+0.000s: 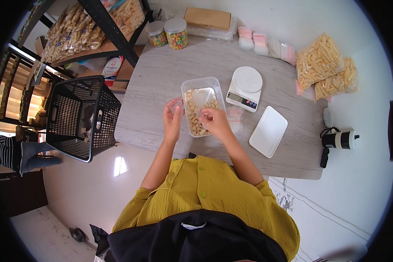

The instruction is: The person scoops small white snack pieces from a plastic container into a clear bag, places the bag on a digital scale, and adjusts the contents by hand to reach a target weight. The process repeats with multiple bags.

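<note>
My left hand (172, 121) holds a small clear plastic bag (180, 106) with a pinkish edge, beside the left rim of a translucent plastic container (218, 85). Round pale snack pieces (196, 126) fill part of this container, and its ribbed bottom shows at the far end. Over its right side, my right hand (216, 121) pinches a thin translucent plastic piece (198, 99); whether that is a scoop or a bag, I cannot tell. Flat bags with pink strips (235, 116) lie right of the container, partly behind my right wrist.
A white kitchen scale (248, 80) and a white lid (268, 131) lie to the right. Bags of stick snacks (320, 64), candy jars (176, 34) and a cardboard box (207, 18) line the back. A black basket (82, 121) stands left; a person (23, 152) is beyond.
</note>
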### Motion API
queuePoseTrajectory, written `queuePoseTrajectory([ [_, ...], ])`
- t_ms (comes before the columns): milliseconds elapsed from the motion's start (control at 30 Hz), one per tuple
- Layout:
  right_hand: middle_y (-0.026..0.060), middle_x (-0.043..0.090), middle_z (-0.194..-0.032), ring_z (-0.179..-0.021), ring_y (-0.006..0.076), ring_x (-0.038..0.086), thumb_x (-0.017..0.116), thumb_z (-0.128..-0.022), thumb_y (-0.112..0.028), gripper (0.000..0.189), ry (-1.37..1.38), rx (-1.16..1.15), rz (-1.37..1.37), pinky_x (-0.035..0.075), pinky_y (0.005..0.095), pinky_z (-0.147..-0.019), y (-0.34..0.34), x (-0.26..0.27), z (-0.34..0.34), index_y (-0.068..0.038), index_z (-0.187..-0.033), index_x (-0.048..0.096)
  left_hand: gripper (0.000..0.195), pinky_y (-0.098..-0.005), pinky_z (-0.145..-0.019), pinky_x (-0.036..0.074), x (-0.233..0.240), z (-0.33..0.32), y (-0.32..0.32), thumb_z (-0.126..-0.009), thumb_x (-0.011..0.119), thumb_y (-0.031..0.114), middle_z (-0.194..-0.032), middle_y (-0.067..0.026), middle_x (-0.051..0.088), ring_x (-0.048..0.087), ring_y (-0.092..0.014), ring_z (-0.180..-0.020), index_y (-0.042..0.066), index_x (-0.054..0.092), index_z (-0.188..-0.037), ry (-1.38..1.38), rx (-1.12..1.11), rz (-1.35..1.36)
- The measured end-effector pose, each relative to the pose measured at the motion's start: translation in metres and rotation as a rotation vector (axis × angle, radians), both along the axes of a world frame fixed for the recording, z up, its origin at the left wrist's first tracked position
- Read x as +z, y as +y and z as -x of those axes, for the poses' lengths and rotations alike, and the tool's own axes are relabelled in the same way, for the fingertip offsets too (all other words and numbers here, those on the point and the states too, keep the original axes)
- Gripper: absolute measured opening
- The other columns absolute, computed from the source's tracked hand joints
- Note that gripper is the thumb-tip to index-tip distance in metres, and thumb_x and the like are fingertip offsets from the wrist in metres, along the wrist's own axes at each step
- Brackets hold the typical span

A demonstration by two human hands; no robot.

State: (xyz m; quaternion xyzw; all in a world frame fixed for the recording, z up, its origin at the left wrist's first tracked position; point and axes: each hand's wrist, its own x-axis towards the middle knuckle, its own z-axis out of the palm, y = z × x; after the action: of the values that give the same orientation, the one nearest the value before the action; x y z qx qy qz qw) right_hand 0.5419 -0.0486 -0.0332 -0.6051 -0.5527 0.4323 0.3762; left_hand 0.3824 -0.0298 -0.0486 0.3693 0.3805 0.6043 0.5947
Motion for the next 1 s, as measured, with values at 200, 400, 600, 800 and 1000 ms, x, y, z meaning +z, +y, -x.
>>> queuePoseTrajectory([
  [200,0.0151,0.067,-0.087,-0.070,0.0193,0.064,0.066,-0.077,-0.009,0.027,0.050,-0.026,-0.073,0.050,0.0284,-0.064,-0.011,0.018,-0.012,0.001,-0.101,0.063,0.035,-0.0455,-0.100,0.036,-0.003,0.006,0.001,-0.094,0.049,0.028,-0.133,-0.0111,0.040,0.038,-0.028,-0.127,0.010,0.041,-0.122,0.080,-0.031,-0.019],
  [400,0.0104,0.067,-0.092,-0.075,0.0128,0.061,0.061,-0.082,-0.008,0.025,0.122,-0.105,-0.014,0.048,0.0248,-0.068,-0.023,0.027,-0.036,0.000,-0.105,0.063,0.031,-0.0352,-0.095,0.039,0.011,0.003,0.005,-0.086,0.058,0.012,-0.118,-0.0094,0.051,0.047,-0.020,-0.112,0.005,0.048,-0.114,0.375,0.053,-0.305],
  [600,0.0065,0.066,-0.091,-0.077,0.0097,0.059,0.056,-0.086,-0.006,0.021,0.217,-0.233,-0.112,0.046,0.0230,-0.069,-0.034,0.058,-0.065,0.000,-0.104,0.064,0.036,-0.0315,-0.092,0.039,0.033,-0.022,0.006,-0.079,0.066,0.007,-0.109,-0.0099,0.056,0.052,-0.019,-0.104,0.003,0.050,-0.111,0.534,-0.060,-0.435],
  [800,0.0034,0.065,-0.092,-0.080,0.0069,0.055,0.054,-0.088,-0.008,0.019,0.174,-0.306,-0.112,0.042,0.0201,-0.072,-0.045,0.088,-0.088,0.000,-0.103,0.064,0.039,-0.0327,-0.091,0.040,0.038,-0.045,0.011,-0.078,0.068,0.011,-0.110,-0.0106,0.056,0.053,-0.022,-0.104,0.003,0.050,-0.112,0.568,-0.142,-0.405],
  [1000,0.0050,0.064,-0.092,-0.078,0.0090,0.056,0.054,-0.088,-0.008,0.019,0.166,-0.273,-0.174,0.044,0.0227,-0.072,-0.047,0.102,-0.101,0.001,-0.101,0.064,0.040,-0.0341,-0.093,0.039,0.030,-0.044,0.015,-0.079,0.066,0.012,-0.114,-0.0129,0.055,0.052,-0.025,-0.108,0.003,0.051,-0.116,0.647,-0.168,-0.449],
])
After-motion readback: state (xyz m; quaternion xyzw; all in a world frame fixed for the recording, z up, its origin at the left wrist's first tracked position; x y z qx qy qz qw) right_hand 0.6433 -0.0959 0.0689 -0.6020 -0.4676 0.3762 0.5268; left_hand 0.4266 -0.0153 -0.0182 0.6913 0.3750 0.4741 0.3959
